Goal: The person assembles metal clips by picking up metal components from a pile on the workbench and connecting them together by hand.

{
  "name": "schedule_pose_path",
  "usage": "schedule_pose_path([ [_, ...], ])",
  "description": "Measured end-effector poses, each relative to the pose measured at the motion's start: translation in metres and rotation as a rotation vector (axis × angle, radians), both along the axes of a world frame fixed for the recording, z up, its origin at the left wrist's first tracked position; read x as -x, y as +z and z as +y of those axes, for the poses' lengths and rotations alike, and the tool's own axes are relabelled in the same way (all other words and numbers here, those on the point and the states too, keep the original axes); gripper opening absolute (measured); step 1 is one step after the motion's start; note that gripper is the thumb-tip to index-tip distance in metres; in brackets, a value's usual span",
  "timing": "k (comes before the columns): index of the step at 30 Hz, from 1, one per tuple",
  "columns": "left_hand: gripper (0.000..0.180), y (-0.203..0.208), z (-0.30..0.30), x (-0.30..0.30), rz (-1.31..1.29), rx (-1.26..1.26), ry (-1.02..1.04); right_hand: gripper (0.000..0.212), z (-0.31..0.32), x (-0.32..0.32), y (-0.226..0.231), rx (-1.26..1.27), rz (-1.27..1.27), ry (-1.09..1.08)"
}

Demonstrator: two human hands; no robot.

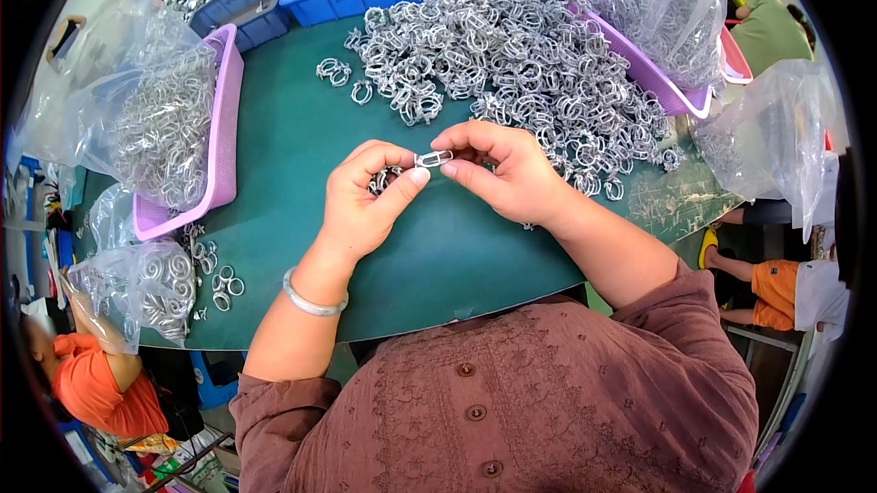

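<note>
Above the green table, both my hands meet around a small silver metal ring [433, 159] with a slotted, frame-like top. My left hand [368, 193] pinches its left end between thumb and finger. More silver rings [382, 180] are tucked under the curled fingers of that hand, partly hidden. My right hand [505, 169] grips the right end of the ring with thumb and forefinger. Just beyond my hands spreads a large heap of similar silver rings [475, 45], and a few loose rings [333, 71] lie at its left edge.
On the left stands a pink basket [228, 118] with a bag of rings; a plastic bag of coiled pieces [164, 283] lies nearer. Blue trays [320, 4] sit at the back. Another pink basket [639, 73] is at right. Other people sit at both sides.
</note>
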State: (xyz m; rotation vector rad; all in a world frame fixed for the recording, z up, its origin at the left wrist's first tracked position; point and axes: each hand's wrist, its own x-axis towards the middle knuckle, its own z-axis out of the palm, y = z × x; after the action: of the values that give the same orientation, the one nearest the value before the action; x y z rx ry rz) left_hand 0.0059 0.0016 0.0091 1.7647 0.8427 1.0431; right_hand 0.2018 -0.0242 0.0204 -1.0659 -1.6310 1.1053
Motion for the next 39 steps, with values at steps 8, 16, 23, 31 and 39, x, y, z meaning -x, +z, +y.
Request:
schedule_pose_path([
  [8, 0.015, 0.0019, -0.0005, -0.0006, 0.026, 0.035, 0.024, 0.034, 0.0031, 0.0003, -0.0064, -0.112, 0.040, 0.011],
  [16, 0.017, 0.0011, -0.0007, -0.0012, 0.023, -0.010, 0.022, 0.036, 0.0038, 0.0004, -0.0086, -0.161, 0.040, 0.021],
  [23, 0.019, 0.0011, -0.0008, -0.0022, 0.028, -0.020, 0.034, 0.035, 0.0046, 0.0004, -0.0096, -0.191, 0.032, 0.007],
  [31, 0.021, -0.0022, -0.0007, -0.0022, 0.016, -0.033, 0.036, 0.036, 0.0043, 0.0009, -0.0086, -0.239, 0.023, 0.000],
  [39, 0.023, -0.0036, 0.0003, -0.0021, 0.000, -0.024, 0.036, 0.034, 0.0039, 0.0009, -0.0075, -0.255, 0.014, -0.003],
])
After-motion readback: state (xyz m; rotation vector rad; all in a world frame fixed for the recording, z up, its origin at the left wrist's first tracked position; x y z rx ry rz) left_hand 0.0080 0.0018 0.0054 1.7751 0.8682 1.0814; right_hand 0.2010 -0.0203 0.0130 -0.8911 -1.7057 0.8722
